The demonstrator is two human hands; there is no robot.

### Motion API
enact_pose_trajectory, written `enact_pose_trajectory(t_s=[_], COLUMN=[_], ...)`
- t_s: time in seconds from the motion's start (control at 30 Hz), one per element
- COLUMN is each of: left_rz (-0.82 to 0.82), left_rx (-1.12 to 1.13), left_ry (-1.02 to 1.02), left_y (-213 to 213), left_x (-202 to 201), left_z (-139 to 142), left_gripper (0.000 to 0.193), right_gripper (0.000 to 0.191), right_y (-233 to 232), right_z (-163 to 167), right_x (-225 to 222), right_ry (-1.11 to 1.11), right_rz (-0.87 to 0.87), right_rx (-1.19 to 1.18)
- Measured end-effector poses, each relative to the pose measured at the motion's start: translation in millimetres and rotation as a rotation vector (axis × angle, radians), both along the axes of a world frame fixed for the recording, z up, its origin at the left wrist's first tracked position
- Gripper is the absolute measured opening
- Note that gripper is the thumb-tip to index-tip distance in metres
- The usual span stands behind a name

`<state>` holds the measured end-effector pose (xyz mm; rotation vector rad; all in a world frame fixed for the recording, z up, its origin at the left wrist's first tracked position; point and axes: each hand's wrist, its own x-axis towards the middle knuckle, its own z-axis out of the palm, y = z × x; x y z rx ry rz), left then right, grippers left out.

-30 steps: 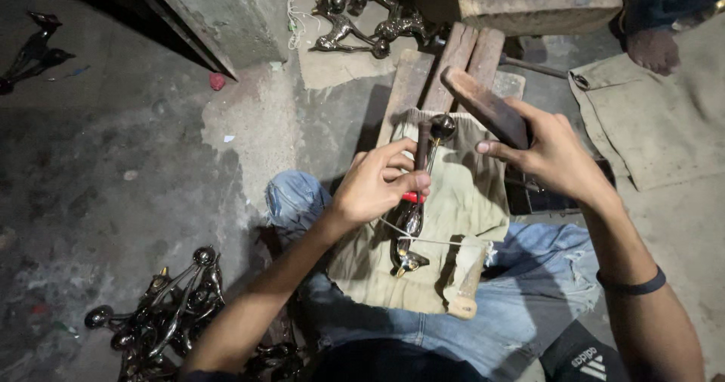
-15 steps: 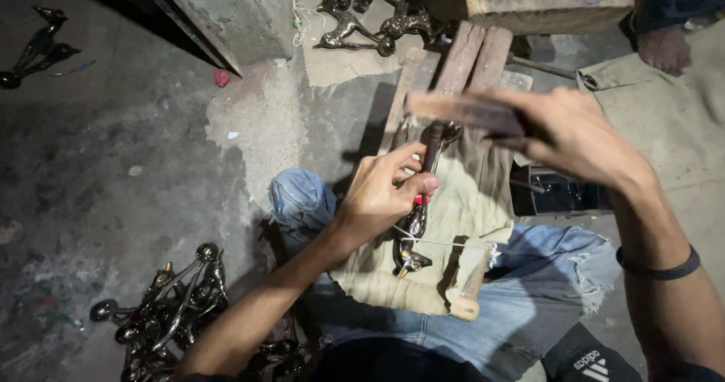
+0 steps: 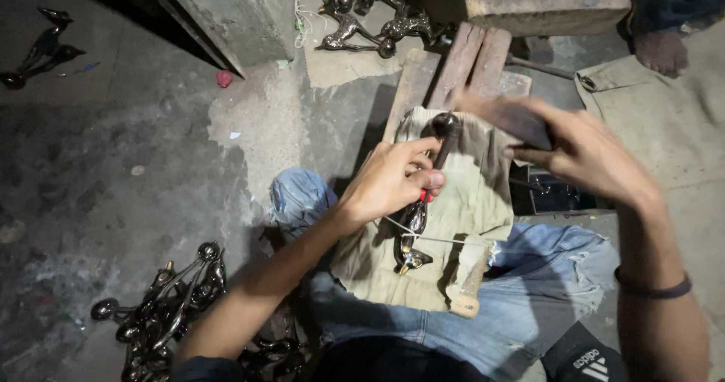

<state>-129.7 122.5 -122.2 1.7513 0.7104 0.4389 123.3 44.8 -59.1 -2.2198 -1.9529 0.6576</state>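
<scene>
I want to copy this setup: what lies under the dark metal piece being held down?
A khaki cloth lies under the metal piece, which the left hand pins, spread over the lap in jeans. Wooden planks emerge beyond the cloth; what supports it underneath is covered.

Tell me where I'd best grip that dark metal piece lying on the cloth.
Probably the slim middle stem of the dark metal piece, pinched from its left side, where the left hand holds it. Its knobbed top end and the lower end look bulkier, and the right hand works above.
</scene>
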Motion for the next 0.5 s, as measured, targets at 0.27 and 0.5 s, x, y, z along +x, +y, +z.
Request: enact_pose_trajectory(t_s=[0.27,0.5], left_rz=[-0.062,-0.150], left_rx=[-0.076,0.065], left_ry=[-0.002,0.073], left_y=[7.6,9.4], left_x=[0.7,3.7], left_z=[-3.3,7.7], left_gripper=[0.042,0.041], right_gripper=[0.070,0.067], right_y=[-16.7,-36.9], right_z=[-29.4,-51.8], right_x=[7.2,5.3], right_ry=[0.476,0.422], right_rz=[-0.133,-0.095], right_rx=[0.320,0.301])
